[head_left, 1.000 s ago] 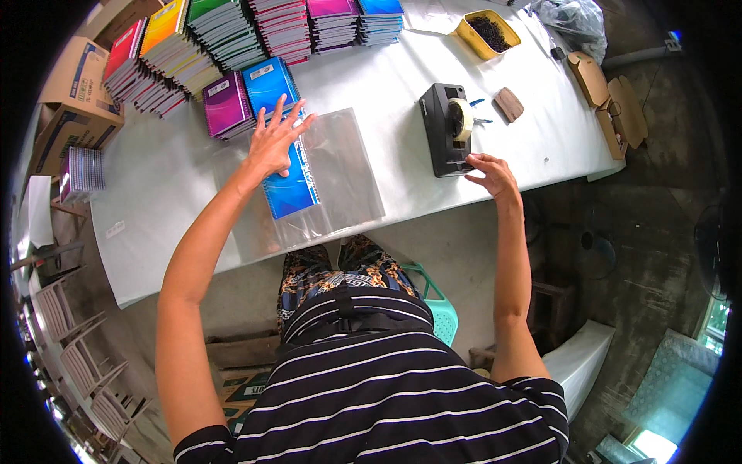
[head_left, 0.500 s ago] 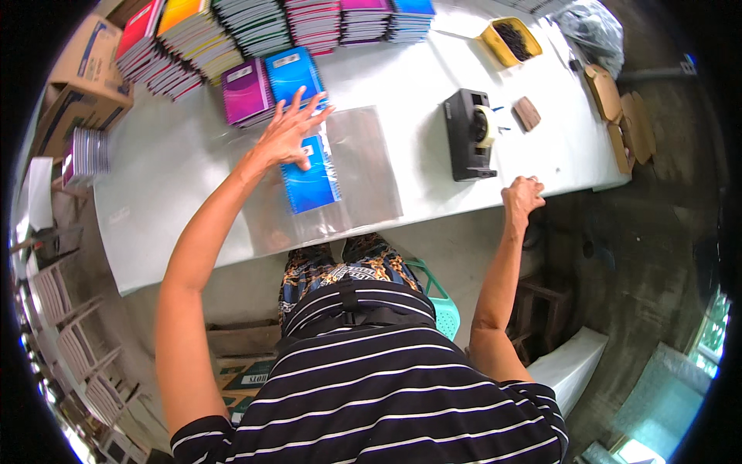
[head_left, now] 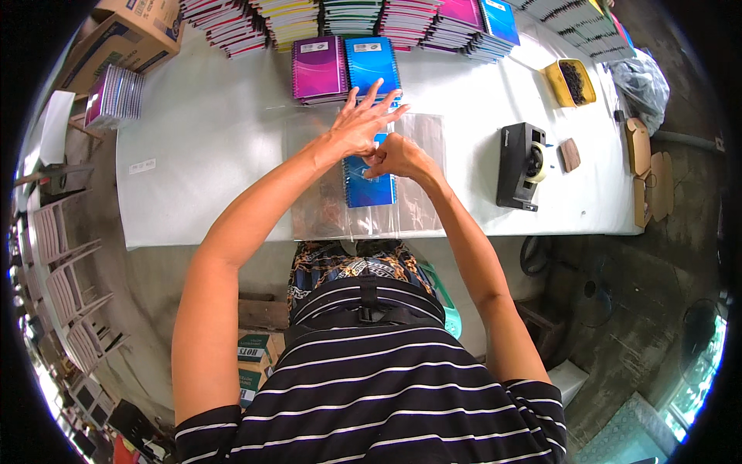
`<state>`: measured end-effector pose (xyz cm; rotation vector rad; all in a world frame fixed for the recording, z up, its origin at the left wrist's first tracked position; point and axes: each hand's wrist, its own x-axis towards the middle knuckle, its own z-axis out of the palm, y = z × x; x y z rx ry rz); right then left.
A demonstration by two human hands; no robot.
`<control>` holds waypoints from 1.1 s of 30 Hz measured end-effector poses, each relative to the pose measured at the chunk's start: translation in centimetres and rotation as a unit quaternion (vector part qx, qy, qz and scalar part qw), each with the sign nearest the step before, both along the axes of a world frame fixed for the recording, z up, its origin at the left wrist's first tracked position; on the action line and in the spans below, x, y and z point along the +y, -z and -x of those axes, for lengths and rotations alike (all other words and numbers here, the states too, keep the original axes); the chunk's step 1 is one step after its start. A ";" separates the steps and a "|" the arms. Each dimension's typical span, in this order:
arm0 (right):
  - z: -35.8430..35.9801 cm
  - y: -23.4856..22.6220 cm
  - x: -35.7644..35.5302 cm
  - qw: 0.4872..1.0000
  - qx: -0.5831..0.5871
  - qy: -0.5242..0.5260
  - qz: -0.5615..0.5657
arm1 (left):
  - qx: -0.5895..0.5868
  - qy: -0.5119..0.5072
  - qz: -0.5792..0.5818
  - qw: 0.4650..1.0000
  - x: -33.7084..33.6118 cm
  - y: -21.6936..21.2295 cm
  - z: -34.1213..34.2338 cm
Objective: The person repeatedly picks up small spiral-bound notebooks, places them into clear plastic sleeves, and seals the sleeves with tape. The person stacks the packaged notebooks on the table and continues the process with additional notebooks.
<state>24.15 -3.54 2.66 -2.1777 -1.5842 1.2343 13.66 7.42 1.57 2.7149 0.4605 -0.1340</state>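
Note:
On the white table a blue spiral notebook [head_left: 371, 192] lies with clear plastic sheets [head_left: 317, 205] spread around it. My left hand [head_left: 362, 127] rests across its upper part, fingers spread, fingertips reaching toward a second blue notebook [head_left: 372, 63] behind. Close beside it, my right hand [head_left: 406, 157] is curled over the front notebook, its fingers pressed together. Whatever is between those fingers is too small or hidden to make out. A purple notebook [head_left: 318, 68] sits left of the farther blue one, both on top of low piles.
Stacks of spiral notebooks [head_left: 352, 23] line the far edge. A black tape dispenser [head_left: 522, 166], a brown block [head_left: 570, 155] and a yellow tub of dark pieces [head_left: 570, 83] stand to the right. At left are a cardboard box [head_left: 127, 46] and a small notebook pile [head_left: 114, 97].
My right hand has moved left from near the table's front edge, by the tape dispenser, onto the blue notebook. My left hand stays spread over it. The view has shifted.

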 end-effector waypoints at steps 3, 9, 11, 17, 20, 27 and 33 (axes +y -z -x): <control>1.1 -0.4 0.3 0.995 -0.104 -0.007 -0.006 | 0.013 -0.003 0.013 1.000 0.0 -0.1 0.0; 2.5 -0.8 0.3 0.969 -0.229 -0.081 -0.052 | -0.042 0.013 -0.047 0.998 0.1 1.9 0.3; 2.7 -0.7 0.4 0.956 -0.262 -0.120 -0.050 | -0.048 0.013 -0.065 0.997 0.1 2.3 0.5; 0.4 -0.5 -2.3 0.979 -0.201 -0.043 0.007 | -0.064 -0.069 -0.041 0.995 -1.0 -1.0 1.8; -0.9 4.0 -4.4 0.991 -0.077 0.067 -0.081 | -0.198 -0.258 -0.008 0.946 -2.8 1.1 5.9; 0.5 4.2 -6.2 0.937 0.266 0.183 -0.130 | -0.021 -0.330 0.176 0.927 -6.2 4.3 9.1; 2.2 1.2 -8.2 0.877 0.316 0.207 -0.297 | -0.352 -0.316 0.565 0.676 -9.3 -2.2 10.7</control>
